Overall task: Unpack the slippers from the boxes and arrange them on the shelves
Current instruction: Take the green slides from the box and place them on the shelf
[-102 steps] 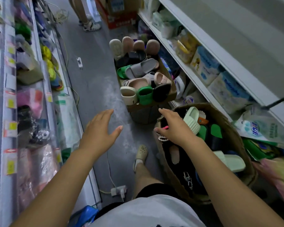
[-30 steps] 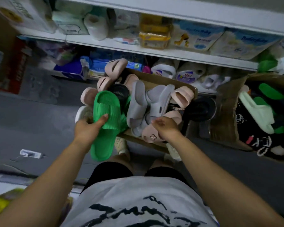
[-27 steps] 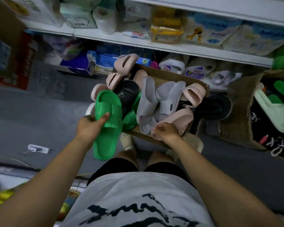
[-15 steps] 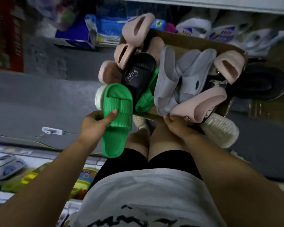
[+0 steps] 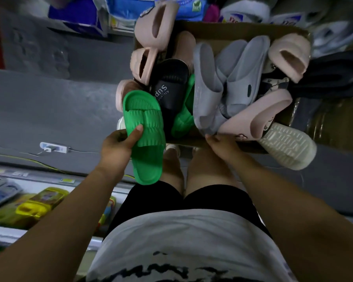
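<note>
A cardboard box [image 5: 228,29] heaped with slippers stands in front of my knees. My left hand [image 5: 118,145] grips a bright green slipper [image 5: 145,137] at its side, thumb across the ribbed strap, and the slipper hangs over the box's left front corner. My right hand [image 5: 220,145] holds the box's near edge, just under a pale pink slipper [image 5: 259,117]. In the box lie two grey slippers [image 5: 230,82], a black slipper [image 5: 167,86], a second green slipper [image 5: 183,119] and several pink ones [image 5: 153,25]. A white sole [image 5: 287,145] sticks out at the right front.
A low shelf [image 5: 49,182] at my left carries yellow slippers [image 5: 33,208] and grey ones. A white power strip [image 5: 53,147] with a cable lies on the grey floor. Behind the box are packaged goods [image 5: 122,9]. A dark object [image 5: 334,74] sits to the right of the box.
The view has dipped closer over the box. My left hand still holds the green slipper. My right hand slid from the pink slipper down to the box's front edge.
</note>
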### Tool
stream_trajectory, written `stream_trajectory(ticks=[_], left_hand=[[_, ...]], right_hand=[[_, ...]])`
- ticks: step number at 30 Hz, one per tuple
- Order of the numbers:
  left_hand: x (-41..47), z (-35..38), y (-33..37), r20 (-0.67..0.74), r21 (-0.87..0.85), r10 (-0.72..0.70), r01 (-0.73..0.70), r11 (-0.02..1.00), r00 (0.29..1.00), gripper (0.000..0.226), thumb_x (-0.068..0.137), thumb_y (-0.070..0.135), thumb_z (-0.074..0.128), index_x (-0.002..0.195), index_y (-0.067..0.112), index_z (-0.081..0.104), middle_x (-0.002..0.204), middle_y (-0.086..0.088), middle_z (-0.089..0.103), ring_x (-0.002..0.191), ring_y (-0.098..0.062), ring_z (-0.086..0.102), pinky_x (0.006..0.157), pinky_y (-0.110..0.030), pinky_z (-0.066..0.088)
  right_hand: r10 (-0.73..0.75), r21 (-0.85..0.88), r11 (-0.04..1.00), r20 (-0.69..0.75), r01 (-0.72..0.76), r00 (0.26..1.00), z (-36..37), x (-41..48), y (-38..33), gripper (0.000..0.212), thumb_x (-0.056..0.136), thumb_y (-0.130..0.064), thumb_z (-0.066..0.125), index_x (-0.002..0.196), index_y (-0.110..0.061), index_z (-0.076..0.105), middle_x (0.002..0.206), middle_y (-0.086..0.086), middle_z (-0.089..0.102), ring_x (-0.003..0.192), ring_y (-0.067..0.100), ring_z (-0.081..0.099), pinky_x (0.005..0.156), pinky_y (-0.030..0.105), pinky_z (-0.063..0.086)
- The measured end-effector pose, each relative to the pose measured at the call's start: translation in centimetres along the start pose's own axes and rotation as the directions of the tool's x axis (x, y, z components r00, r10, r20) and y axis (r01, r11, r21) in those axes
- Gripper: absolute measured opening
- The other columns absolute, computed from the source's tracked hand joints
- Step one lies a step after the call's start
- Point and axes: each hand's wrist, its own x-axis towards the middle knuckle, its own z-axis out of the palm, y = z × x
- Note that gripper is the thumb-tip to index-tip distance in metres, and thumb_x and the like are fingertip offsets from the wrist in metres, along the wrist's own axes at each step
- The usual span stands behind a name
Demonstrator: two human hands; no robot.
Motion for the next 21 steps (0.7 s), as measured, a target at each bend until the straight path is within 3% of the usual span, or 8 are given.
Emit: stream_trajectory(ticks=[2, 3, 7, 10, 15, 18, 21], left_hand=[[-0.2, 0.4, -0.1, -0.014, -0.038, -0.012, 0.012, 0.999, 1.0, 0.02, 0.093, 0.03, 0.072, 0.095, 0.01, 0.073, 0.087, 0.0, 0.079, 0.082, -0.014, 0.076, 0.075, -0.028, 0.062], [-0.3, 0.6, -0.2, -0.02, -0.055, -0.022, 0.021, 0.998, 1.0, 0.019, 0.093, 0.029, 0.072, 0.095, 0.01, 0.073, 0.086, 0.001, 0.079, 0.081, -0.013, 0.076, 0.074, -0.026, 0.062], [-0.4, 0.9, -0.6, -0.039, -0.091, -0.043, 0.04, 0.995, 0.998, 0.021, 0.093, 0.029, 0.072, 0.095, 0.008, 0.073, 0.086, -0.001, 0.079, 0.08, -0.014, 0.076, 0.073, -0.026, 0.062], [-0.2, 0.7, -0.8, -0.043, -0.101, -0.043, 0.038, 0.994, 0.998, 0.027, 0.091, 0.032, 0.074, 0.099, 0.006, 0.073, 0.09, -0.004, 0.079, 0.085, -0.016, 0.077, 0.073, -0.027, 0.061], [0.0, 0.4, -0.8, -0.043, -0.111, -0.039, 0.034, 0.993, 0.998, 0.027, 0.092, 0.034, 0.073, 0.096, 0.008, 0.073, 0.089, -0.002, 0.079, 0.083, -0.014, 0.076, 0.068, -0.025, 0.06], [0.0, 0.3, -0.8, -0.037, -0.119, -0.033, 0.029, 0.993, 0.999, 0.027, 0.092, 0.035, 0.073, 0.094, 0.008, 0.072, 0.09, -0.003, 0.079, 0.082, -0.014, 0.076, 0.068, -0.025, 0.06], [0.2, 0.0, -0.7, -0.024, -0.123, -0.031, 0.028, 0.992, 0.999, 0.027, 0.091, 0.038, 0.073, 0.085, 0.012, 0.07, 0.091, -0.005, 0.078, 0.082, -0.016, 0.076, 0.067, -0.027, 0.06]], right_hand=[[-0.095, 0.01, 0.995, 0.027, 0.094, 0.995, 0.1, 0.3, -2.0, 0.036, 0.103, -0.041, 0.053, 0.122, -0.014, 0.067, 0.118, 0.012, 0.068, 0.115, 0.03, 0.061, 0.092, 0.032, 0.044], [-0.144, 0.042, 0.989, 0.028, 0.143, 0.989, 0.5, 0.5, -3.1, 0.034, 0.103, -0.038, 0.057, 0.123, -0.013, 0.067, 0.116, 0.011, 0.069, 0.111, 0.028, 0.064, 0.091, 0.033, 0.047], [-0.212, 0.087, 0.973, -0.036, 0.214, 0.977, 1.9, 2.3, -7.0, 0.059, 0.098, -0.034, 0.065, 0.151, -0.018, 0.043, 0.125, 0.005, 0.061, 0.109, 0.023, 0.062, 0.097, 0.038, 0.051], [-0.155, 0.007, 0.988, -0.031, 0.155, 0.987, 3.1, 4.8, -7.7, 0.067, 0.095, -0.038, 0.067, 0.153, -0.019, 0.039, 0.137, 0.012, 0.059, 0.118, 0.037, 0.062, 0.099, 0.051, 0.053], [-0.065, -0.017, 0.998, -0.102, 0.063, 0.993, 2.8, 7.0, -8.0, 0.032, 0.093, -0.03, 0.067, 0.119, -0.011, 0.064, 0.108, 0.017, 0.071, 0.09, 0.04, 0.072, 0.079, 0.052, 0.061], [-0.065, 0.083, 0.994, -0.121, 0.075, 0.991, 1.6, 6.2, -8.0, 0.021, 0.092, -0.024, 0.07, 0.107, -0.011, 0.065, 0.104, 0.016, 0.072, 0.093, 0.039, 0.071, 0.082, 0.052, 0.06], [-0.155, 0.024, 0.987, -0.162, 0.161, 0.974, -0.4, 3.5, -8.0, 0.021, 0.092, -0.026, 0.074, 0.103, -0.009, 0.071, 0.092, 0.013, 0.074, 0.088, 0.032, 0.07, 0.085, 0.041, 0.057]])
